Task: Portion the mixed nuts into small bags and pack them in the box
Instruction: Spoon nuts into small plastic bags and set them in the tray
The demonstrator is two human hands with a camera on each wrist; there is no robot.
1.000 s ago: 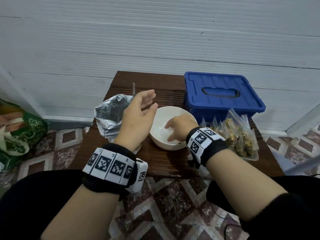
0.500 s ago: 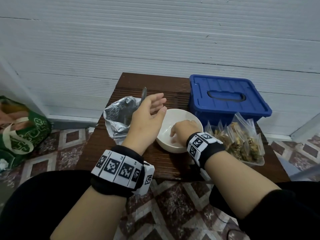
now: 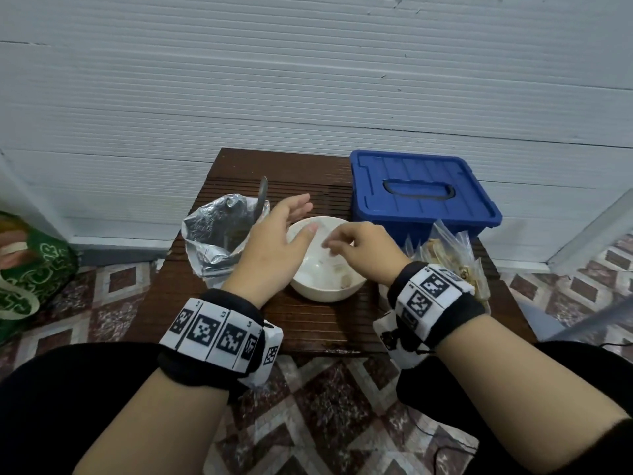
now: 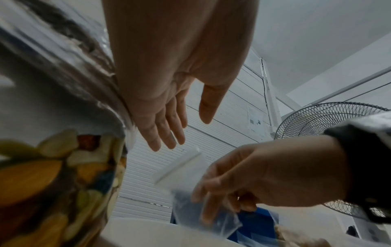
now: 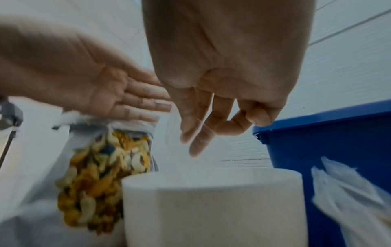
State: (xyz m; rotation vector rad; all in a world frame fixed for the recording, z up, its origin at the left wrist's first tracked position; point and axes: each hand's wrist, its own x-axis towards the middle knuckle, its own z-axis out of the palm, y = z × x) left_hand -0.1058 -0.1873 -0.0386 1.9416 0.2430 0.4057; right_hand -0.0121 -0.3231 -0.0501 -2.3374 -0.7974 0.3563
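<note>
Since the frame a second earlier, my right hand (image 3: pixel 363 248) had lifted out of the white bowl (image 3: pixel 325 289), where its fingers had been down inside, and now hung above it, pinching a small clear bag (image 4: pixel 190 180) that the left wrist view showed dangling over the bowl, blurred. My left hand (image 3: pixel 274 241) was at the bowl's left rim, fingers straight and spread apart from the thumb, holding nothing; it had drifted a little toward the right hand but did not touch it. The bowl sat near the middle of the dark wooden worktop (image 3: pixel 308 323), with only a few bits visible at its bottom. Just left of it stood the opened foil pouch (image 3: pixel 219 241) with a spoon handle (image 3: pixel 262 197) sticking up from its mouth; the right wrist view showed the mixed nuts (image 5: pixel 105 175) through the pouch's clear window. At the far right of the worktop stood the blue box (image 3: pixel 421 193), its lid on. In front of it, at the right edge, lay a heap of filled small bags (image 3: pixel 452 255). A green bag (image 3: pixel 30 269) lay on the tiled floor at the far left.
</note>
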